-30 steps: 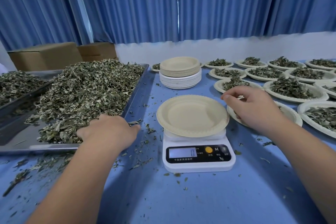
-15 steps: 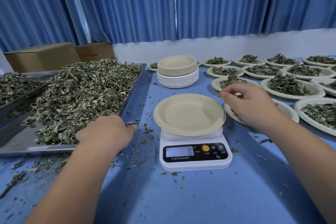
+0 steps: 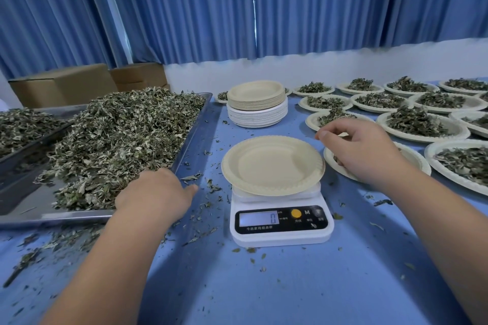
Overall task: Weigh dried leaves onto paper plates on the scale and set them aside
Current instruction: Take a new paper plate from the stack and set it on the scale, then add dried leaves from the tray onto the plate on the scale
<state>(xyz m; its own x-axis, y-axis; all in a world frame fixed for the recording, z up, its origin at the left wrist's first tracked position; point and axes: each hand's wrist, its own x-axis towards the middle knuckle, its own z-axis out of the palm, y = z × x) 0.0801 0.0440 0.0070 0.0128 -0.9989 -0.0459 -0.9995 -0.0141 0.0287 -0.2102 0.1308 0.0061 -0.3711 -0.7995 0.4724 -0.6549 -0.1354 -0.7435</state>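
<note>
Empty paper plate (image 3: 272,165) is sitting flat on the scale (image 3: 281,221), and the readout shows 0. My right hand (image 3: 361,153) hangs just right of the scale, over a white plate (image 3: 412,158) that's mostly hidden under it. Its fingers are loosely curled with the thumb near the fingertips, and there's nothing in them that I can see. My left hand (image 3: 155,195) is left of the scale at the near corner of the metal tray (image 3: 195,124), knuckles up at the edge of the dried leaves (image 3: 124,140). Can't tell if it's got any leaves in it.

Behind the scale there's a stack of paper plates (image 3: 257,104), tan ones on top of white. Right of the scale and further back are rows of filled plates (image 3: 420,124). Crumbs of leaf are all over the blue tabletop (image 3: 290,285) around the scale. Cardboard boxes (image 3: 63,84) sit far back-left of the scale.
</note>
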